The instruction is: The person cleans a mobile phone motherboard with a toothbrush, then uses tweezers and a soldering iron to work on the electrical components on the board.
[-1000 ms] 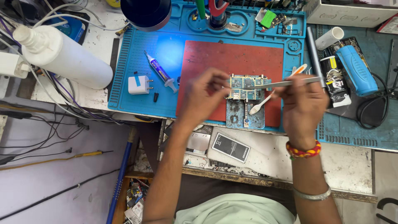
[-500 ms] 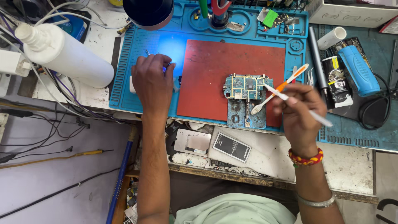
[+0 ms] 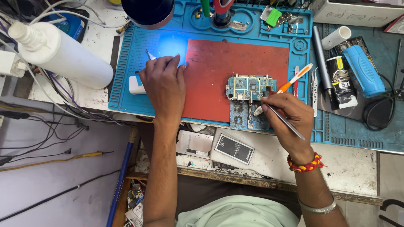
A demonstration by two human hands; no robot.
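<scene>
Our right hand point(image 3: 290, 117) grips tweezers point(image 3: 284, 120) and a swab point(image 3: 290, 84) at the bare circuit board point(image 3: 249, 87). Our left hand point(image 3: 163, 84) closes on a small tube point(image 3: 150, 54) on the blue mat point(image 3: 126, 75); the board looks stripped, nothing reassembled yet.

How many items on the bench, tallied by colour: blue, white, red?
Blue: 3 - work mat, side mat, handheld tool
White: 3 - bottle, small roll, small block by the left hand
Red: 1 - pad
Total: 7
The right hand holds a metal tool at the circuit board.

The circuit board point(image 3: 249, 87) lies on the mat point(image 3: 219, 71), bottle point(image 3: 59, 56) far left.
</scene>
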